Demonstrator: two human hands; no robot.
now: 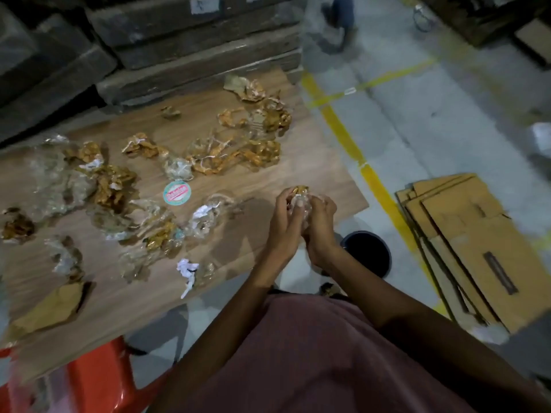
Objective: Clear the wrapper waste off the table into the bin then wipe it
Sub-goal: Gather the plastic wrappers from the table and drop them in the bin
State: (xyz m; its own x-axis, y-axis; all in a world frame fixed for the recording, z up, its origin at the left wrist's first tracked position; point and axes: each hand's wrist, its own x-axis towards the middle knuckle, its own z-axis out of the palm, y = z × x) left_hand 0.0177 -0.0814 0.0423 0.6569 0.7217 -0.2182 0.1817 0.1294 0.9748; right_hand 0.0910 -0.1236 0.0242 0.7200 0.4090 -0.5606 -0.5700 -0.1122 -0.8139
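Two hands, left hand (286, 214) and right hand (319, 222), one wad of wrapper (301, 195) between them. One desk (208, 138), wrappers past counting, one round sticker (177, 191). One bin (367, 252) at four o'clock, one cardboard stack (465, 248) at three.

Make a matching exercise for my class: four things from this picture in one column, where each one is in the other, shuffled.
Things:
1. bin
2. round sticker
3. flat cartons
4. wrapper ball

Places:
A. on the table, amid wrappers
B. held between both hands
C. on the floor right of the yellow line
D. on the floor by the table's corner

Pairs: 1-D, 2-A, 3-C, 4-B
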